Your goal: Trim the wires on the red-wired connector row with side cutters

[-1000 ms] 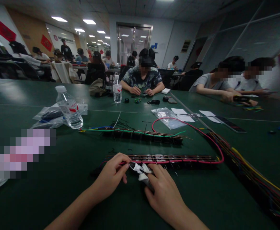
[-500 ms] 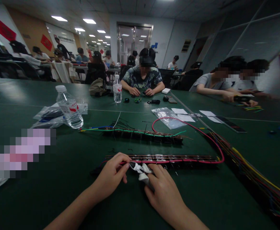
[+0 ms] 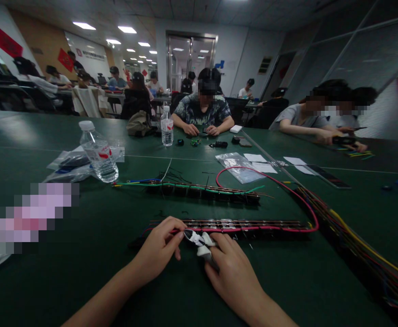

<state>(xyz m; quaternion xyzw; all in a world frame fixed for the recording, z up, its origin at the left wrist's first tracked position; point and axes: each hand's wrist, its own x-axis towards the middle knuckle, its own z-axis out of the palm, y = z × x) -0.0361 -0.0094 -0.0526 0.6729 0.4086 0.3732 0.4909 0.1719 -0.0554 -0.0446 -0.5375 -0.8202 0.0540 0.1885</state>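
My right hand [image 3: 231, 268] is closed around the grey-and-white handles of a pair of cutting pliers [image 3: 195, 238]. The jaws point up and left, beside the fingertips of my left hand [image 3: 163, 247]. Thumb and forefinger of that hand are pinched together at the jaw tip; whatever they hold is too small or hidden. Just beyond both hands lies a long dark strip assembly [image 3: 270, 224] with metal rails, and a red wire [image 3: 253, 229] runs along its near side. The wire loops off its right end toward a second strip assembly [image 3: 202, 190] carrying a green wire.
A water bottle [image 3: 100, 154] leans beside plastic bags at left. A long wire bundle [image 3: 355, 245] runs down the right side. A clear bag [image 3: 240, 168], papers [image 3: 265, 168] and a dark flat phone-like slab [image 3: 331, 177] lie farther back. Co-workers sit across the table.
My hands and the pliers stay almost where they were. In the background, a standing person has shifted left, and a co-worker at right has moved slightly.
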